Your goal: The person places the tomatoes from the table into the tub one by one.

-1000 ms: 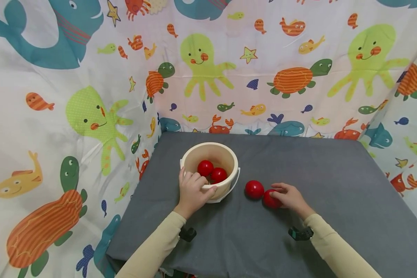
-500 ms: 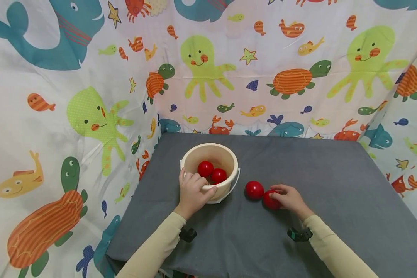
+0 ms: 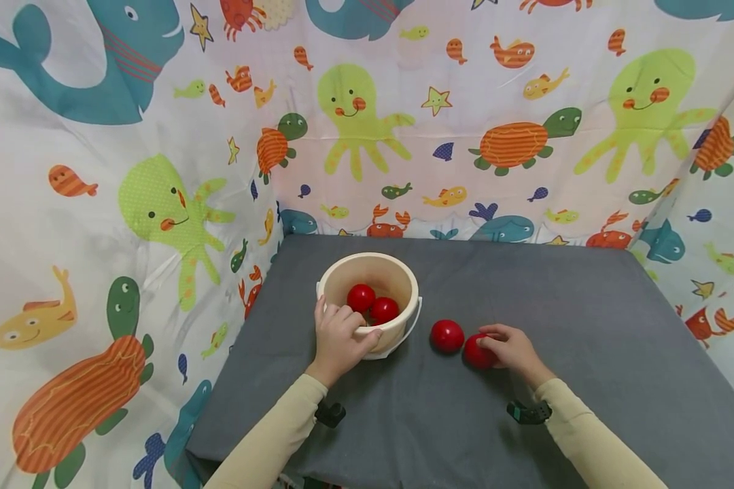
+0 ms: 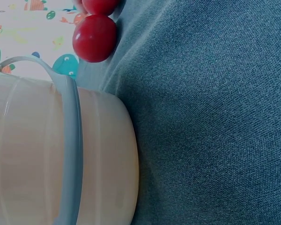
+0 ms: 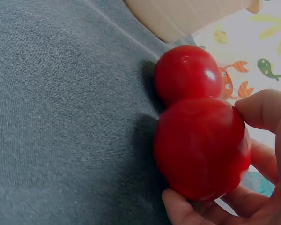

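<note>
A cream bucket point(image 3: 404, 288) with a white handle stands on the left part of the table, two red balls point(image 3: 361, 297) lying inside it. My left hand point(image 3: 340, 337) grips its near rim, thumb outside and fingers reaching over the edge. Right of the bucket, a red ball point(image 3: 447, 336) rests on the cloth. Beside it is another red ball point(image 5: 201, 147), which my right hand point(image 3: 511, 352) holds between thumb and curled fingers. In the right wrist view this held ball overlaps its neighbour. The left wrist view shows the bucket's side and handle point(image 4: 72, 140), with my left hand out of sight.
A dark grey cloth covers the table point(image 3: 556, 305). Curtains point(image 3: 428, 136) printed with sea animals hang behind it and along both sides. The table's front edge shows at the bottom of the head view.
Both hands keep their places, the left on the bucket rim and the right around the ball. Only a slight shift of the head view shows.
</note>
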`<state>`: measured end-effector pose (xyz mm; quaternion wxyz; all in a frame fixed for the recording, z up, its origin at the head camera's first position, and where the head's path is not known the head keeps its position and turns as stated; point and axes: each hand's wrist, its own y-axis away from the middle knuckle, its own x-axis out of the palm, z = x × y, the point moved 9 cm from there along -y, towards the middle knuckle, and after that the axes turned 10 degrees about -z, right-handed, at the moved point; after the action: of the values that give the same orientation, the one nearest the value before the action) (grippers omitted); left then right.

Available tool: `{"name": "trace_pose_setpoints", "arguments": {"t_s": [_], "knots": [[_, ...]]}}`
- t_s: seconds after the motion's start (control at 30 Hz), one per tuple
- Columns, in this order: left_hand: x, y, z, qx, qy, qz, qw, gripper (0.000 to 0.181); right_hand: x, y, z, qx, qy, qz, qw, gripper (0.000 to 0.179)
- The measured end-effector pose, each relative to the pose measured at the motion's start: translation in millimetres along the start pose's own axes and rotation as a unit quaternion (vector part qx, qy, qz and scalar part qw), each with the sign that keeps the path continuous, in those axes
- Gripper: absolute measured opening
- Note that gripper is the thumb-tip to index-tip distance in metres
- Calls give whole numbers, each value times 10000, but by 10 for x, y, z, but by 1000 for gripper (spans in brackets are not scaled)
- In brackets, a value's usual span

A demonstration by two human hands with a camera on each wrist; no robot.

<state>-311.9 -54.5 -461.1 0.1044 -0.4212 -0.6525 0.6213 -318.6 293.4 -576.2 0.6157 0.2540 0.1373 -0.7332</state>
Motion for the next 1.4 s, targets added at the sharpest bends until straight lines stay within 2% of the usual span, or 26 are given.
{"name": "trace_pose_setpoints", "arguments": {"t_s": [0.27,0.43,0.67,0.83,1.13,1.4], "knots": [[-4,-16,8,-5,-49,59,10000,28,-173,-76,123,-27,-57,-24,10000,49],[-22,-26,8,21,-21,-16,10000,27,-308,-144,323,-153,44,-155,9998,51],[-9,-16,25,-15,-34,38,10000,28,-417,-238,614,-257,-99,-131,9995,54],[-1,-15,29,-30,-35,71,10000,28,-471,-314,903,-496,-9,-195,9986,53],[-16,-7,10,5,-10,-13,10000,28,-417,-405,1530,-858,23,-162,9962,49],[-18,-11,-9,48,74,-91,9999,28,-214,-422,2024,-908,-133,-85,9957,47]]}}
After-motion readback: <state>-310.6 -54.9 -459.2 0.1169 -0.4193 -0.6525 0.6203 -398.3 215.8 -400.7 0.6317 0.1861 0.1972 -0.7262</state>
